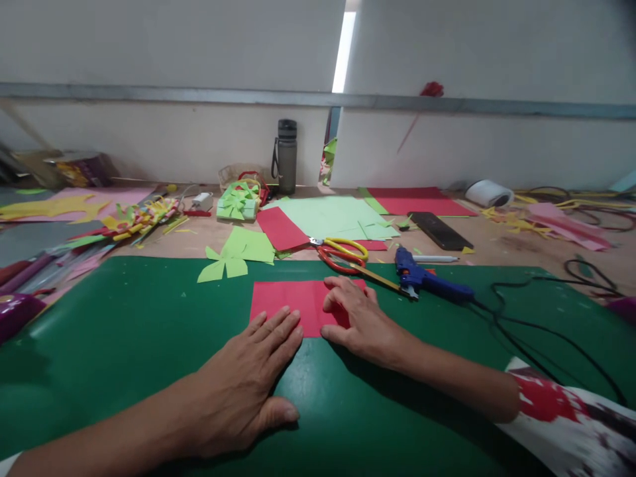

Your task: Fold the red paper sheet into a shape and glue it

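Green mat [124, 331], pale wall [173, 139], red paper [308, 305] under flat left hand [243, 381]; wide-arched right hand [360, 321]

The red paper [309, 306] is a plain rectangular sheet, its long sides running left to right. It lies flat toward the far middle of the green mat [149, 318], a faint crease crossing it from near to far.

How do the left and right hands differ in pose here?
The left hand lies flat, its fingers straight; the right hand has its fingers bent. The left hand reaches the left part of the red paper, the right hand its right part. Both are bare.
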Demonstrator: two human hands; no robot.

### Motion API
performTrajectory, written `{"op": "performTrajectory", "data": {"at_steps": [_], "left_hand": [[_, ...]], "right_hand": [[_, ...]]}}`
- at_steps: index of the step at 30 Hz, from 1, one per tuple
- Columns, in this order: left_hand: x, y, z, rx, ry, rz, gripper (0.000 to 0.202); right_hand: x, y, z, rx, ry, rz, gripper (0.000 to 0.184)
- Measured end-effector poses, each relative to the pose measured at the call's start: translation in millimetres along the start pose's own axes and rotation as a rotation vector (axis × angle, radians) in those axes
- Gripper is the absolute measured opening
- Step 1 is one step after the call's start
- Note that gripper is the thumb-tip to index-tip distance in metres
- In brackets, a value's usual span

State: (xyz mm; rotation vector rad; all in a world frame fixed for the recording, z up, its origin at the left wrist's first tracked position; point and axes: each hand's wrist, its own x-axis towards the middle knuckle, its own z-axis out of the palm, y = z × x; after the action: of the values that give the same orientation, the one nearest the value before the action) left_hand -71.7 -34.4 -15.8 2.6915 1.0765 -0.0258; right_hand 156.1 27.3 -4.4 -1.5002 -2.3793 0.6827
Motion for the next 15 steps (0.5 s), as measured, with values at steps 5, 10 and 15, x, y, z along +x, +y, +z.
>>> {"op": "performTrajectory", "data": {"at_steps": [5,10,15], "left_hand": [[-0.7,1.8,-2.5,0.009,-0.014,-0.003,0.075],[-1.4,-0.6,-0.6,0.036,0.023,0.019,0.075],[-2.7,-0.9,-0.6,0.079,0.061,0.023,0.075]], "right_hand": [[-7.2,12.5,-3.9,-0.004,-0.012,0.016,0.016],[-15.5,25.0,-9.1,0.004,-0.019,0.038,0.015],[-24.5,38.9,-17.7,-0.004,0.03,0.034,0.014]]}}
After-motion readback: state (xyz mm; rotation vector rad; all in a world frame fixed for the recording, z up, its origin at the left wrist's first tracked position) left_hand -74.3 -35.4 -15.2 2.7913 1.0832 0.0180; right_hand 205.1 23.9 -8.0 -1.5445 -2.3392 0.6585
